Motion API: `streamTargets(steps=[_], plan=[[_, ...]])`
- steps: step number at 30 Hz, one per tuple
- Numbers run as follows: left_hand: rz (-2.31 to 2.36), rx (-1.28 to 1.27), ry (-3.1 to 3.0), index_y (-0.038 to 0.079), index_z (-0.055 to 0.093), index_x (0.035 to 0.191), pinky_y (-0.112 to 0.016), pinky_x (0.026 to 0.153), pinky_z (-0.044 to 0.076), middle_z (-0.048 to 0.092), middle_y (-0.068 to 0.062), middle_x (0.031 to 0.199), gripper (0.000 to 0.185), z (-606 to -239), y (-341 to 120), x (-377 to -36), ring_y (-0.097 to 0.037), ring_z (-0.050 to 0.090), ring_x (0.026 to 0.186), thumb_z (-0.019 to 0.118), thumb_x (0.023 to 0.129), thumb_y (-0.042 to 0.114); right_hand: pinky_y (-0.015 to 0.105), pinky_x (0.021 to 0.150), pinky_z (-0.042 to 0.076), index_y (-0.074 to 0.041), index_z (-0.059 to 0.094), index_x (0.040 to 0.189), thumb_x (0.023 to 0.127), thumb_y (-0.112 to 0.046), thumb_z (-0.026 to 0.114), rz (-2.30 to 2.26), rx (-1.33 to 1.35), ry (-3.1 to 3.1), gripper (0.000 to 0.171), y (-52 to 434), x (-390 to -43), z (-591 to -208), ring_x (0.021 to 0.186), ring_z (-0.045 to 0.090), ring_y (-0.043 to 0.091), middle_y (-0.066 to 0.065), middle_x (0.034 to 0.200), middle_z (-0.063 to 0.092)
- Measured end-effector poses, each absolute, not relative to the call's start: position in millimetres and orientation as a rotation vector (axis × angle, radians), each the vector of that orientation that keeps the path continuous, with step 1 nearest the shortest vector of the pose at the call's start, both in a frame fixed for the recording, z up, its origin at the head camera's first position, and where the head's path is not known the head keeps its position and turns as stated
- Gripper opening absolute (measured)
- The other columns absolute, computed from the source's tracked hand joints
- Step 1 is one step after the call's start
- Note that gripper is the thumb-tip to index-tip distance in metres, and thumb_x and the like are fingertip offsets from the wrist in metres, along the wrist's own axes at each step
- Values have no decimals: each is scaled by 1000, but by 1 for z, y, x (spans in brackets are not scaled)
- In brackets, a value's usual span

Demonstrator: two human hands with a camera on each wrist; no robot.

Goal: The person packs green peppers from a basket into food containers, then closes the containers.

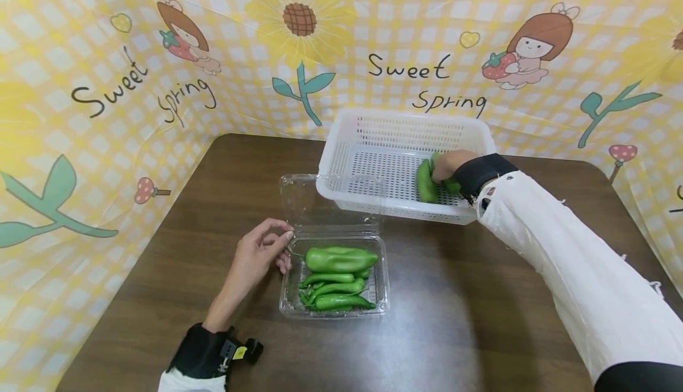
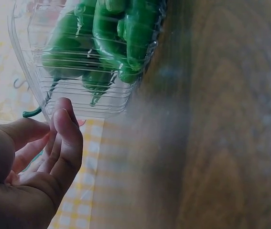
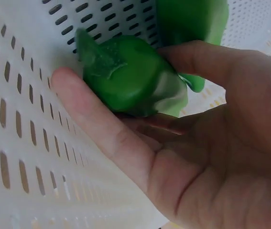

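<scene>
Head view: right hand (image 1: 450, 165) grips pepper (image 1: 426, 182) in basket (image 1: 341, 143); left hand (image 1: 256, 257) relaxed, fingers apart

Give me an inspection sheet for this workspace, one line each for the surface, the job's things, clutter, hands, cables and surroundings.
Surface: dark brown wooden table, bare wood around the items.
Job's things: white perforated basket at the back with green peppers in it; open clear clamshell box in front of it with several green peppers inside.
Clutter: nothing seen.
Hands: right hand is inside the basket, fingers curled round a pepper; left hand is at the box's left edge, fingers relaxed, holding nothing.
Cables: nothing seen; only a black strap on each wrist.
Surroundings: yellow checked backdrop printed with sunflowers, cartoon figures and "Sweet Spring" encloses the table.
</scene>
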State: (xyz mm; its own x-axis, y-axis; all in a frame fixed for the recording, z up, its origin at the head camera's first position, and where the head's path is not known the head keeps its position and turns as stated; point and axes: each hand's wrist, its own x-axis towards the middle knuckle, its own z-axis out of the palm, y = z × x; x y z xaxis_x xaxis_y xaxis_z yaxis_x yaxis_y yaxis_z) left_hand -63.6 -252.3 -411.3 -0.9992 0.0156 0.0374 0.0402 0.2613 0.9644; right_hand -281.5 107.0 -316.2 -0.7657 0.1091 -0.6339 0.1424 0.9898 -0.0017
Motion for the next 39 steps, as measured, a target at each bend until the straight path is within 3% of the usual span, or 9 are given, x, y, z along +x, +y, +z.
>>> streamTargets(steps=[10, 17, 25, 34, 39], plan=[[-1900, -44, -2486, 2, 61, 114, -43, 51, 57, 65, -22, 71, 23, -412, -252, -63, -24, 66, 53, 62, 99, 20, 33, 74, 48, 2, 60, 106, 91, -25, 55, -78, -102, 2484, 31, 124, -286, -312, 89, 54, 25, 13, 97, 55], [-1890, -29, -2506, 4, 61, 114, -45, 53, 58, 66, -22, 72, 23, -413, -254, -62, -24, 66, 54, 62, 99, 21, 37, 75, 61, 6, 48, 112, 92, -18, 51, -375, -73, 2383, 31, 132, -286, -300, 85, 59, 28, 18, 99, 49], [-1866, -42, -2518, 5, 61, 115, -47, 54, 58, 66, -23, 73, 23, -413, -255, -62, -25, 66, 55, 61, 100, 23, 40, 77, 62, 3, 53, 97, 94, -19, 53, -423, -320, 2372, 23, 134, -278, -282, 76, 62, 21, 12, 87, 57], [-1865, -56, -2510, 5, 61, 115, -47, 54, 58, 66, -22, 73, 22, -410, -252, -63, -25, 67, 55, 61, 100, 21, 40, 74, 62, 9, 53, 124, 98, -22, 57, -500, -449, 2420, 41, 145, -260, -265, 80, 66, 24, 21, 104, 58], [-1861, -56, -2511, 5, 61, 115, -46, 54, 58, 66, -22, 73, 22, -408, -253, -62, -24, 66, 55, 61, 100, 22, 38, 72, 62, 7, 52, 129, 98, -25, 59, -507, -542, 2428, 45, 150, -247, -258, 83, 66, 22, 22, 110, 57]])
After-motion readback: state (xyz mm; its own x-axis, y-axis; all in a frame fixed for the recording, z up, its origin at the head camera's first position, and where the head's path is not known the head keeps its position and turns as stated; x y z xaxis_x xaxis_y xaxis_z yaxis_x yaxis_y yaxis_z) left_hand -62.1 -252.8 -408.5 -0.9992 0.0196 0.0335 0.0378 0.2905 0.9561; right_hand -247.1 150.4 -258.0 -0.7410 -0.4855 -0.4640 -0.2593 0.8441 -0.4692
